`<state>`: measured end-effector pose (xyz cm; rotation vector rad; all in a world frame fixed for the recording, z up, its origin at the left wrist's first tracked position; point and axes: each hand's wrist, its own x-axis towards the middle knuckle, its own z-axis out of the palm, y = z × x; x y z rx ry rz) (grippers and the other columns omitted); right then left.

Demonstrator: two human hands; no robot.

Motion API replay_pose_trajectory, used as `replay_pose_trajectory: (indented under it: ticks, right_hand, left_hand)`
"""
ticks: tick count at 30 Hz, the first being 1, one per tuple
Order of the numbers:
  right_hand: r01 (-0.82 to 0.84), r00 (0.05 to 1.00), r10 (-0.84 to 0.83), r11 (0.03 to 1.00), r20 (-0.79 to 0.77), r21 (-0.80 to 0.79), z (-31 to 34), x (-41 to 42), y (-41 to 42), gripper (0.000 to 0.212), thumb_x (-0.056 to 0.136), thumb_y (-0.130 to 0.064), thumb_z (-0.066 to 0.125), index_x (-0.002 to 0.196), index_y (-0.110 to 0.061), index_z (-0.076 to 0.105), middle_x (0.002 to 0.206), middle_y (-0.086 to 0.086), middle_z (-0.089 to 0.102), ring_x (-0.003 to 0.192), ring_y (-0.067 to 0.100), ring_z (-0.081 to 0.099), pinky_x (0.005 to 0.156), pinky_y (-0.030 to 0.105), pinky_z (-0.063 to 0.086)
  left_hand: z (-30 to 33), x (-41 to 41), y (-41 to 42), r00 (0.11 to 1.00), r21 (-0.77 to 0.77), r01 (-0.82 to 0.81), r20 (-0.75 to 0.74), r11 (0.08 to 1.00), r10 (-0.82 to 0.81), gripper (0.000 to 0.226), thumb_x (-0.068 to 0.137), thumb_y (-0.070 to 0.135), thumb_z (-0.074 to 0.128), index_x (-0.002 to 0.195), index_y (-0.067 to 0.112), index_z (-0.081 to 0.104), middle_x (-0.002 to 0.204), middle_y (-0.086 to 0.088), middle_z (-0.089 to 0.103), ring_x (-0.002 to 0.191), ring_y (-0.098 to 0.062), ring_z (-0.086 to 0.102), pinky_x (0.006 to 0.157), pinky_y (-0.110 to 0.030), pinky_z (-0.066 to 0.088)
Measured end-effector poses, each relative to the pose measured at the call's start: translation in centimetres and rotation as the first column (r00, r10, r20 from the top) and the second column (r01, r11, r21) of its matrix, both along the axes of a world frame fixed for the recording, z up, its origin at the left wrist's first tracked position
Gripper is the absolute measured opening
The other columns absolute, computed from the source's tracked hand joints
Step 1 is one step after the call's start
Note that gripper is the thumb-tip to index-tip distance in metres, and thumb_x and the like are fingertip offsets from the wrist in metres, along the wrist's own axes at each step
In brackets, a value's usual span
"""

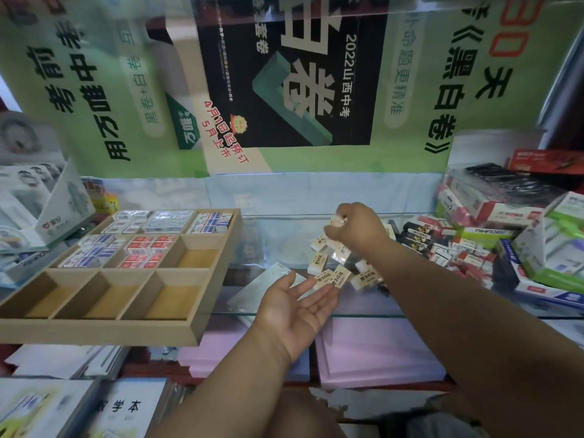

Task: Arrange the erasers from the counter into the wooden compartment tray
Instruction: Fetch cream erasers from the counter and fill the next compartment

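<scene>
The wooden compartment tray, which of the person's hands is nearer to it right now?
Left. The left hand, palm up, sits just right of the wooden compartment tray; the right hand is farther right, above the white erasers.

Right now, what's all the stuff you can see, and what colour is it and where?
tray: one, light wood, on the left; five compartments filled, four empty
erasers: a loose pile, cream, on the glass counter at centre
boxed erasers: many, red-and-white and blue-and-white, in the tray's far compartments
boxes: a heap, red, white, black and green, at right
poster: one, green and black, behind the counter
pink sheets: a few, under the glass
left hand: open, palm up, two erasers on its fingers
right hand: above the pile, pinching one eraser
</scene>
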<state>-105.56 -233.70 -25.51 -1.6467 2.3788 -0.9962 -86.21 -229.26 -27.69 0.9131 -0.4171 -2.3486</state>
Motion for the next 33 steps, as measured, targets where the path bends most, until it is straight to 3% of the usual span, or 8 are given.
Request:
replay_pose_trajectory:
  ticks: [5, 9, 12, 16, 20, 23, 27, 33]
  right_hand:
    - [0.007, 0.968, 0.046, 0.977, 0.248, -0.212, 4.1, 2.0, 0.0, 0.022, 0.079, -0.026, 0.072, 0.071, -0.012, 0.057, 0.064, 0.000, 0.055, 0.055, 0.013, 0.050, 0.048, 0.023, 0.035]
    - [-0.231, 0.907, 0.262, 0.964, 0.329, -0.132, 5.8, 6.3, 1.2, 0.029, 0.079, -0.028, 0.074, 0.063, -0.020, 0.052, 0.057, -0.007, 0.047, 0.049, 0.008, 0.044, 0.046, 0.021, 0.033]
    - [-0.407, 0.899, 0.399, 0.914, 0.181, 0.005, 5.2, 9.9, 2.7, 0.029, 0.078, -0.031, 0.074, 0.062, -0.023, 0.051, 0.060, -0.010, 0.049, 0.053, 0.006, 0.045, 0.050, 0.022, 0.034]
    - [-0.441, 0.890, 0.451, 0.889, -0.068, 0.123, 4.4, 11.7, 3.6, 0.032, 0.080, -0.044, 0.066, 0.069, -0.019, 0.049, 0.070, -0.004, 0.053, 0.068, 0.016, 0.051, 0.062, 0.032, 0.040]
    - [-0.491, 0.871, 0.475, 0.849, 0.122, 0.195, 5.7, 11.6, 4.3, 0.048, 0.090, -0.058, 0.046, 0.092, -0.013, 0.062, 0.090, 0.004, 0.065, 0.079, 0.016, 0.059, 0.068, 0.028, 0.044]
    - [-0.398, 0.916, 0.382, 0.903, 0.119, 0.164, 6.5, 9.2, 4.5, 0.045, 0.093, -0.053, 0.044, 0.098, -0.013, 0.062, 0.098, 0.005, 0.065, 0.088, 0.020, 0.058, 0.071, 0.028, 0.041]
    - [-0.291, 0.907, 0.404, 0.807, -0.121, 0.514, 5.3, 5.0, 5.6, 0.019, 0.080, -0.026, 0.073, 0.096, -0.019, 0.067, 0.090, -0.005, 0.062, 0.077, 0.013, 0.059, 0.063, 0.024, 0.044]
    - [-0.307, 0.826, 0.519, 0.741, -0.219, 0.598, 1.4, 3.8, 6.1, 0.036, 0.073, -0.006, 0.073, 0.104, -0.021, 0.064, 0.096, -0.005, 0.047, 0.089, 0.016, 0.050, 0.068, 0.026, 0.039]
  left_hand:
    - [1.4, 1.0, -0.4, 0.998, -0.003, -0.065, 0.005, 0.998, 0.065, 0.037, 0.100, 0.032, 0.045, 0.107, -0.002, 0.056, 0.098, -0.022, 0.063, 0.087, -0.033, 0.064, 0.068, -0.044, 0.051]
    - [3.2, 1.6, -0.9, 0.989, 0.014, -0.120, -0.085, 0.993, 0.121, 0.043, 0.097, 0.044, 0.047, 0.113, 0.004, 0.056, 0.110, -0.024, 0.059, 0.099, -0.037, 0.061, 0.079, -0.053, 0.051]
    - [4.3, 2.1, -0.3, 0.979, 0.012, -0.093, -0.182, 0.996, 0.093, 0.055, 0.095, 0.055, 0.042, 0.114, 0.007, 0.062, 0.112, -0.024, 0.066, 0.100, -0.040, 0.065, 0.087, -0.057, 0.049]
    - [4.3, 2.6, 0.6, 0.976, 0.050, -0.158, -0.142, 0.986, 0.163, 0.045, 0.093, 0.048, 0.048, 0.098, 0.009, 0.071, 0.086, -0.013, 0.074, 0.071, -0.028, 0.072, 0.062, -0.041, 0.061]
    - [4.2, 3.1, 1.2, 0.980, 0.088, -0.162, -0.103, 0.983, 0.171, 0.036, 0.091, 0.045, 0.052, 0.083, 0.014, 0.070, 0.071, -0.005, 0.069, 0.061, -0.019, 0.064, 0.040, -0.018, 0.047]
    - [4.2, 3.8, 1.5, 0.982, 0.098, -0.147, -0.101, 0.984, 0.157, 0.033, 0.091, 0.042, 0.052, 0.085, 0.014, 0.068, 0.071, -0.008, 0.068, 0.061, -0.019, 0.064, 0.036, -0.015, 0.041]
    - [3.6, 4.9, 2.1, 0.982, 0.094, -0.156, -0.089, 0.983, 0.164, 0.028, 0.089, 0.038, 0.053, 0.087, 0.014, 0.067, 0.075, -0.008, 0.067, 0.056, -0.020, 0.065, 0.036, -0.015, 0.040]
    - [3.1, 6.9, 3.0, 0.978, 0.095, -0.183, -0.081, 0.979, 0.191, 0.027, 0.089, 0.038, 0.054, 0.085, 0.015, 0.067, 0.079, -0.005, 0.066, 0.057, -0.021, 0.065, 0.036, -0.015, 0.040]
